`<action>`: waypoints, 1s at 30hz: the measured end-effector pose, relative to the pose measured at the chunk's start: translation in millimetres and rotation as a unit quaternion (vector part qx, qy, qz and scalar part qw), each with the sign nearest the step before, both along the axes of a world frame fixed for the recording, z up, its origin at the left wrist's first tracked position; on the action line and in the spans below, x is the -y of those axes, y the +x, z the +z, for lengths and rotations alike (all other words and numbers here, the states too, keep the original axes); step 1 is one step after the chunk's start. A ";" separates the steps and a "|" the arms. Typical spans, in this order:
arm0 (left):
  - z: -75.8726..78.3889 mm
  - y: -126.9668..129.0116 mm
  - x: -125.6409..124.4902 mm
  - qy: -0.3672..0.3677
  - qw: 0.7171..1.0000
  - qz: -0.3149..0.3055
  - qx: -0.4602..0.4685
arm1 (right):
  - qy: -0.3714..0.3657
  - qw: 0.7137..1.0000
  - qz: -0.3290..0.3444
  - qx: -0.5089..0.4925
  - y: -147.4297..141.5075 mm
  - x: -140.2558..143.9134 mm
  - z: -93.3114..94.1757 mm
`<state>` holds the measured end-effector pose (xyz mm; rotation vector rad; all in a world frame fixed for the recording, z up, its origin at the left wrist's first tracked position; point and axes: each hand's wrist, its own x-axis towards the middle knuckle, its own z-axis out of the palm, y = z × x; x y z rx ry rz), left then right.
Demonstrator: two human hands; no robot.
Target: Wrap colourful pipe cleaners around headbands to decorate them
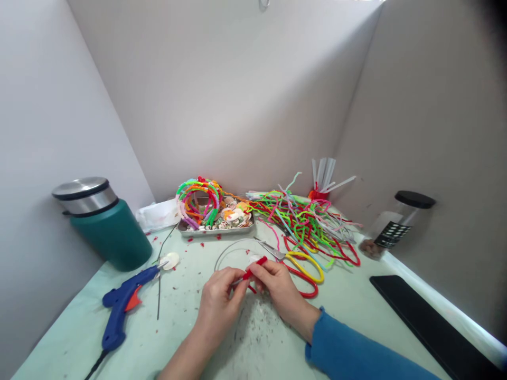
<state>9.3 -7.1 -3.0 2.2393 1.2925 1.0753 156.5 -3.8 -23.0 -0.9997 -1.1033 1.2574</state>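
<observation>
A short stretch of red pipe cleaner (253, 268) runs between my two hands at the middle of the table. My left hand (222, 295) is closed in a pinch on its lower end, fingertips pressed together. My right hand (277, 290) pinches the same pipe cleaner between thumb and fingers, higher up. Behind the hands curves a thin grey wire hoop (226, 250); whether it passes into my fingers is hidden. Yellow-handled scissors (304, 264) lie just beyond my right hand, with red-handled scissors (309, 291) partly under them.
A blue glue gun (119, 311) and a green tumbler (113, 237) are at the left. At the back stand a metal tray (217, 231) with colourful rings (200, 203), and a heap of pipe cleaners (304, 216). To the right are a jar (390, 227) and a black strip (428, 322).
</observation>
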 end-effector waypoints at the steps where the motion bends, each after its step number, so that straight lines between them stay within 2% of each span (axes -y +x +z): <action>1: 0.2 0.2 0.2 0.010 1.000 0.000 -0.003 | 0.000 1.000 -0.002 0.005 0.3 -0.3 -0.5; 12: -3.2 0.6 1.2 0.099 0.994 0.020 -0.032 | 0.003 1.000 -0.005 0.023 1.4 -0.8 -1.1; 18: -4.7 1.7 1.2 0.069 0.995 0.050 -0.053 | -0.001 0.999 0.002 0.033 1.2 0.5 -0.1; 23: -3.0 2.5 2.0 0.029 0.997 0.027 -0.060 | 0.002 1.000 0.009 0.017 1.2 -1.2 0.1; 30: -6.7 0.8 -0.8 0.017 0.999 0.035 -0.009 | 0.003 1.000 0.003 0.022 2.0 -1.0 -1.5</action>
